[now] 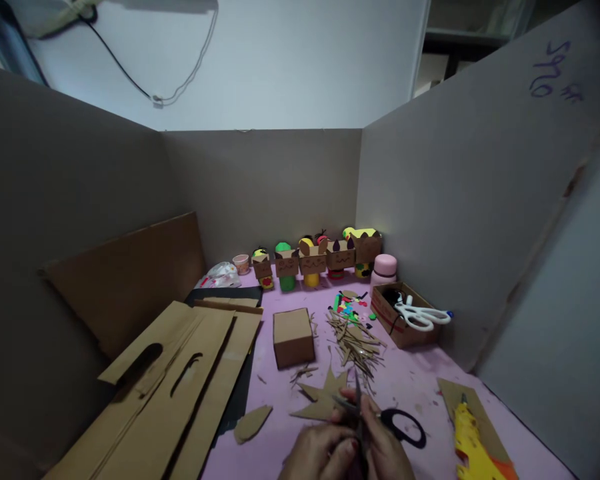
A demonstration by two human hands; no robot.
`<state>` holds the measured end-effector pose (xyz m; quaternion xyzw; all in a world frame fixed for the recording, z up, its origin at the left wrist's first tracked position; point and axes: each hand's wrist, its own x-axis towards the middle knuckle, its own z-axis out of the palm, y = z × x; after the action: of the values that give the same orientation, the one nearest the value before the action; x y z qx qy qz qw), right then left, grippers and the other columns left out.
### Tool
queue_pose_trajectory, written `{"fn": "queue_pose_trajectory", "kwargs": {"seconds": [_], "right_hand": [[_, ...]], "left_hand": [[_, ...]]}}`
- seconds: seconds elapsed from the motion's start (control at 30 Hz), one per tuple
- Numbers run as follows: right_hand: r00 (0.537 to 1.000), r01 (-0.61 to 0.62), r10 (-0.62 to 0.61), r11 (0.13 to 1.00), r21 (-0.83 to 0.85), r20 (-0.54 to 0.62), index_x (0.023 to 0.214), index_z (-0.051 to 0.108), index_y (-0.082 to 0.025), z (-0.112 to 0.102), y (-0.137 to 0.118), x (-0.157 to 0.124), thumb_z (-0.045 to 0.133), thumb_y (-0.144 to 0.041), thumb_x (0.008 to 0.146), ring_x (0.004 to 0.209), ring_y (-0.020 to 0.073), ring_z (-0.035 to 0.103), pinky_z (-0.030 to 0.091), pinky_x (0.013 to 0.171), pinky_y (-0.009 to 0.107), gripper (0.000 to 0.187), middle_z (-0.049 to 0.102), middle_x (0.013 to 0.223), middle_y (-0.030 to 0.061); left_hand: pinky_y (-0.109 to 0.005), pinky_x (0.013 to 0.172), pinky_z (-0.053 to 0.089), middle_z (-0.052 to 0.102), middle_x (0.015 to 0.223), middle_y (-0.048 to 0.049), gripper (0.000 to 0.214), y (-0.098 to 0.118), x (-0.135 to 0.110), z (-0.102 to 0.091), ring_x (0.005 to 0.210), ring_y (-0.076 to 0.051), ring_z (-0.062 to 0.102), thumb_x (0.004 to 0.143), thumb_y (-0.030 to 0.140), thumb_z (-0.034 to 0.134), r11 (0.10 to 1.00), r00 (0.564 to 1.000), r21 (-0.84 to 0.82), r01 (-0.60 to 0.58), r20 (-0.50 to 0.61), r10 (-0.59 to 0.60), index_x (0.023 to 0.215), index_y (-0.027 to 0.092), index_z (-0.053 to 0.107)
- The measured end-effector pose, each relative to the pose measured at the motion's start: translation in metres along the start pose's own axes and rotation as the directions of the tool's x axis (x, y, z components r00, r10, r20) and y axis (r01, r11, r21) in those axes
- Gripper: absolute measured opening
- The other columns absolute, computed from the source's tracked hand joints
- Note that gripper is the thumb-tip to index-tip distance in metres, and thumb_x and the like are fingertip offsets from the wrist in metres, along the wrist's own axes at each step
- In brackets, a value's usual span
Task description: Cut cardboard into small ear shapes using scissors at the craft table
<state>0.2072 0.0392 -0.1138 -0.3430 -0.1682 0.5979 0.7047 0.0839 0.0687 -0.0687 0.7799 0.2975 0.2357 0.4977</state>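
At the bottom centre my left hand (317,453) pinches a jagged, star-like piece of brown cardboard (320,399). My right hand (387,453) is closed round black-handled scissors (375,417), whose blades point up and away over the cardboard's right edge. Both hands meet close together above the pink table top (410,373). Just beyond them lies a heap of thin cardboard slivers (356,341), and a small closed cardboard box (293,337) sits to its left.
Flat cardboard sheets (180,380) with cut slots lie at the left. A row of cardboard figures (315,260) lines the back wall. An open box with white scissors (423,315) stands at the right, a yellow glue gun (473,443) lower right. Grey partition walls enclose the desk.
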Motion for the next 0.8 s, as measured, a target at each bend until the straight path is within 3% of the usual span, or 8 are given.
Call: {"fn": "queue_pose_trajectory", "kwargs": {"seconds": [0.13,0.2,0.33,0.47,0.57,0.67,0.73,0.8], "right_hand": [[0.993,-0.019,0.030,0.996,0.091,-0.113,0.092,0.063,-0.027,0.004,-0.018,0.001,0.075,-0.063,0.058,0.050,0.0136,0.060,0.045,0.052,0.023,0.051,0.064,0.052,-0.0062],[0.989,-0.086,0.100,0.989,0.117,-0.114,0.091,0.063,-0.027,0.007,-0.023,0.000,0.078,-0.061,0.055,0.046,0.0113,0.058,0.042,0.047,0.020,0.051,0.064,0.051,-0.0070],[0.975,-0.215,0.219,0.970,0.111,-0.023,0.088,0.065,-0.023,0.012,-0.023,-0.004,0.081,-0.057,0.052,0.045,0.0108,0.057,0.036,0.042,0.017,0.052,0.067,0.052,-0.0031],[0.932,-0.300,0.293,0.954,-0.003,0.214,0.088,0.067,-0.019,0.011,-0.015,-0.014,0.073,-0.058,0.065,0.049,0.0129,0.060,0.036,0.044,0.019,0.046,0.070,0.055,0.0020],[0.794,-0.333,0.400,0.916,-0.224,0.457,0.094,0.069,-0.016,0.007,-0.005,-0.021,0.065,-0.056,0.076,0.057,0.0127,0.062,0.040,0.055,0.021,0.044,0.072,0.066,0.0039],[0.667,-0.244,0.495,0.851,-0.465,0.557,0.099,0.072,-0.015,0.005,0.010,-0.022,0.067,-0.052,0.077,0.069,0.0128,0.063,0.040,0.064,0.022,0.044,0.071,0.079,0.0051],[0.642,-0.251,0.519,0.837,-0.485,0.564,0.099,0.071,-0.013,0.006,0.022,-0.018,0.072,-0.053,0.070,0.071,0.0157,0.063,0.041,0.068,0.026,0.050,0.070,0.082,0.0073],[0.687,-0.310,0.506,0.853,-0.419,0.522,0.097,0.069,-0.010,0.008,0.031,-0.012,0.071,-0.058,0.067,0.064,0.0189,0.063,0.042,0.065,0.031,0.057,0.070,0.073,0.0089]], "left_hand": [[-0.031,0.075,0.049,0.070,0.100,-0.0100,0.028,-0.002,0.016,-0.059,0.090,-0.026,0.064,0.083,0.038,0.054,0.984,0.945,0.163,0.072,-0.327,-0.015,0.099,0.019,0.068],[-0.038,0.092,0.043,0.055,0.129,-0.0146,0.044,-0.006,0.033,-0.096,0.117,-0.029,0.052,0.081,0.037,0.057,0.939,0.895,0.337,0.065,-0.436,0.095,0.120,0.018,0.056],[-0.052,0.108,0.022,0.028,0.149,-0.0205,0.087,-0.013,0.075,-0.146,0.139,-0.038,0.019,0.061,0.032,0.075,0.865,0.925,0.492,0.098,-0.366,0.104,0.137,0.015,0.037],[-0.051,0.105,0.029,0.037,0.143,-0.0223,0.101,-0.021,0.102,-0.147,0.134,-0.042,0.027,0.046,0.022,0.081,0.858,0.969,0.504,0.101,-0.245,0.029,0.137,0.013,0.039],[-0.045,0.101,0.037,0.052,0.127,-0.0164,0.086,-0.025,0.108,-0.139,0.119,-0.035,0.048,0.052,0.020,0.077,0.862,0.975,0.499,0.089,-0.222,0.028,0.132,0.013,0.045],[-0.046,0.102,0.037,0.050,0.124,-0.0143,0.078,-0.020,0.102,-0.139,0.116,-0.033,0.050,0.061,0.027,0.072,0.866,0.951,0.488,0.108,-0.305,0.053,0.133,0.014,0.044],[-0.047,0.104,0.034,0.045,0.129,-0.0134,0.077,-0.008,0.088,-0.145,0.121,-0.032,0.046,0.067,0.033,0.068,0.871,0.921,0.476,0.124,-0.382,0.077,0.136,0.017,0.038],[-0.048,0.105,0.033,0.042,0.131,-0.0128,0.080,0.008,0.065,-0.152,0.124,-0.032,0.042,0.068,0.035,0.067,0.874,0.893,0.466,0.136,-0.439,0.095,0.139,0.019,0.033]]}}
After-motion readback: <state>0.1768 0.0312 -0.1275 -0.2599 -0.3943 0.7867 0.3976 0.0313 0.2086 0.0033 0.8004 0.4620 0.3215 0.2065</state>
